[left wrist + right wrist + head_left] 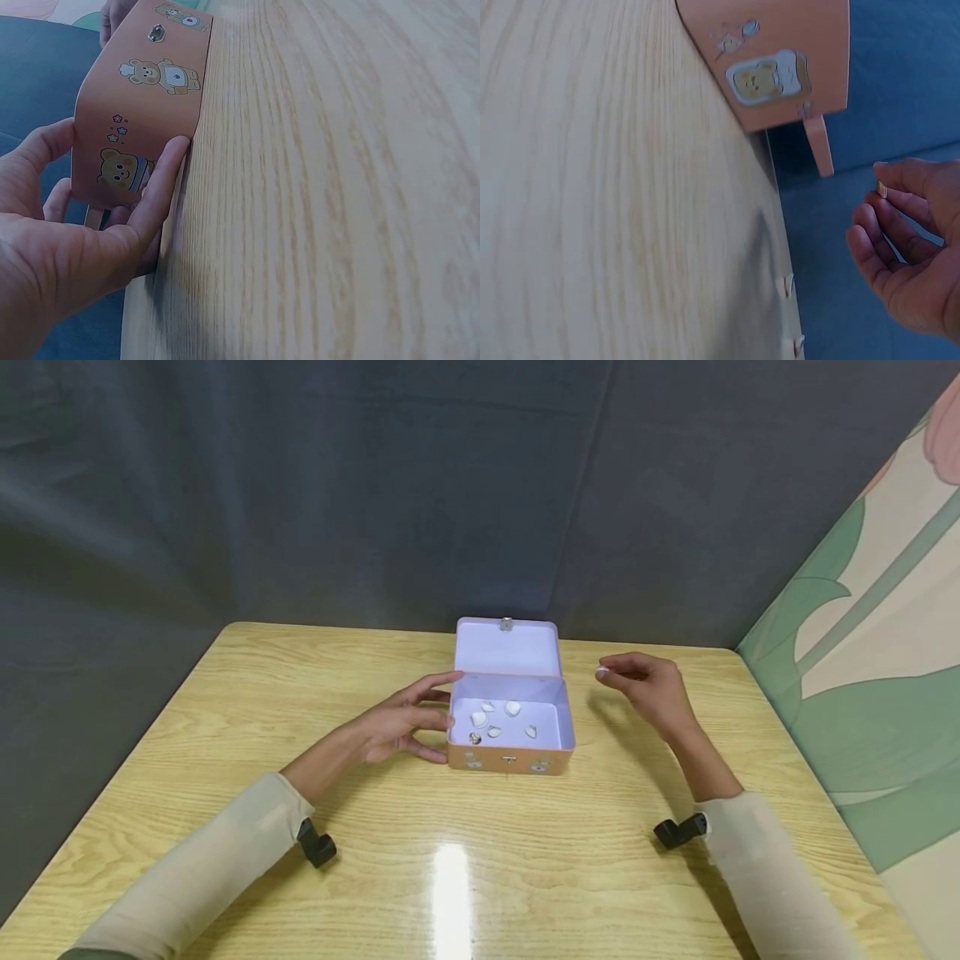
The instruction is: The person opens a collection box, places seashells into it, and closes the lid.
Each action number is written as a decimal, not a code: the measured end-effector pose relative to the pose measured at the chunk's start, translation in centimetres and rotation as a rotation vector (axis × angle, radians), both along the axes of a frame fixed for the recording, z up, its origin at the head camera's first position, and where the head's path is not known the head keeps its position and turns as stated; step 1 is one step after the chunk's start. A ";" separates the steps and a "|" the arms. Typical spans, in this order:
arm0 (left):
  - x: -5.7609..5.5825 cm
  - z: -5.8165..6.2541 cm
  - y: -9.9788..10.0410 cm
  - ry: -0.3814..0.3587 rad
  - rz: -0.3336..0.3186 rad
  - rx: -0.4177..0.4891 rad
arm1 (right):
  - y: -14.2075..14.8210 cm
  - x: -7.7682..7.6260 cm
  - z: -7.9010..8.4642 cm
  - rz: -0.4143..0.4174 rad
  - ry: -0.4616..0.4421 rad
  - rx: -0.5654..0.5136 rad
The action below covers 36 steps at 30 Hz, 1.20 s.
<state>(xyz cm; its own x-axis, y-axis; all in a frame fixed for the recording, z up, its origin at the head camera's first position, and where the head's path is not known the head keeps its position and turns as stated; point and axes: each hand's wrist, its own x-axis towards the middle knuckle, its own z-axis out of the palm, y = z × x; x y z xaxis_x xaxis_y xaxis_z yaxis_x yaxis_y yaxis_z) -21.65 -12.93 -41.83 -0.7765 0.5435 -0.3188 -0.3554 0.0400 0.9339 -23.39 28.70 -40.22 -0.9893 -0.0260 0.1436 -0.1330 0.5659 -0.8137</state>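
Head view: your left hand (pixel 397 723), grip wide, touches the open box (pixel 491 761); your right hand (pixel 651 687) pinches a shell (pixel 602 670).

Pinched in the right hand (pixel 652 689) and mostly hidden by it: a pale piece (pixel 602 671), too small to name. Also too small to identify: a dark-speckled bit (pixel 476 738) inside the open box (pixel 510 762), near left corner, and two pale bits (pixel 789 285) at the table (pixel 592 225) edge in the right wrist view. Cut off by the head view's bottom edge: both sleeves (pixel 765 868). Partly covered by the left hand (pixel 405 727): a printed bear (pixel 120 169). Cropped at top in both wrist views: the box, interior out of sight.
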 end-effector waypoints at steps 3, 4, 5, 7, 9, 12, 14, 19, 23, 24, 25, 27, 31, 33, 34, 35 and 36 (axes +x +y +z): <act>0.0 0.0 0.1 0.004 -0.003 0.002 | -0.6 0.0 0.2 0.011 0.017 -0.002; -0.1 0.0 0.0 0.004 -0.003 0.002 | -0.8 0.0 0.3 0.017 0.024 -0.008; -0.1 0.0 0.0 0.004 -0.003 0.002 | -1.0 0.0 0.4 0.021 0.029 -0.014; -0.1 0.0 0.0 0.004 -0.002 0.002 | -1.5 0.0 0.5 0.028 0.032 -0.031; -0.2 -0.1 -0.1 -0.001 -0.002 0.001 | -1.9 0.0 0.7 0.034 0.029 -0.048; -0.2 -0.1 -0.2 -0.006 -0.002 0.001 | -2.8 0.1 1.0 0.043 0.020 -0.074; -0.2 -0.1 -0.3 -0.006 0.000 0.000 | -3.4 0.2 1.2 0.048 0.019 -0.080; -0.2 -0.1 -0.4 -0.005 0.003 -0.004 | -4.7 0.5 1.8 0.067 0.027 -0.088; -0.1 -0.1 -0.3 -0.004 0.001 -0.003 | -5.7 0.7 2.1 0.078 0.047 -0.089; -0.1 -0.1 -0.3 -0.004 0.001 -0.003 | -6.0 0.7 2.1 0.082 0.054 -0.089; -0.1 -0.1 -0.3 -0.004 0.001 -0.002 | -6.2 0.7 2.2 0.085 0.060 -0.089; -0.1 0.0 -0.3 -0.005 0.001 -0.001 | -6.8 0.9 2.3 0.098 0.070 -0.089; -0.2 0.0 -0.3 -0.005 0.000 0.000 | -7.9 1.1 2.4 0.132 0.073 -0.097; -0.2 0.0 -0.3 -0.003 -0.002 -0.002 | -8.4 1.1 2.5 0.147 0.069 -0.095; -0.2 0.0 -0.3 -0.002 -0.003 -0.003 | -8.6 1.1 2.4 0.153 0.065 -0.091; -0.1 0.0 -0.3 0.000 -0.004 -0.004 | -8.8 1.1 2.4 0.159 0.062 -0.090; -0.1 0.1 -0.3 0.002 -0.006 -0.005 | -9.0 1.1 2.3 0.165 0.059 -0.089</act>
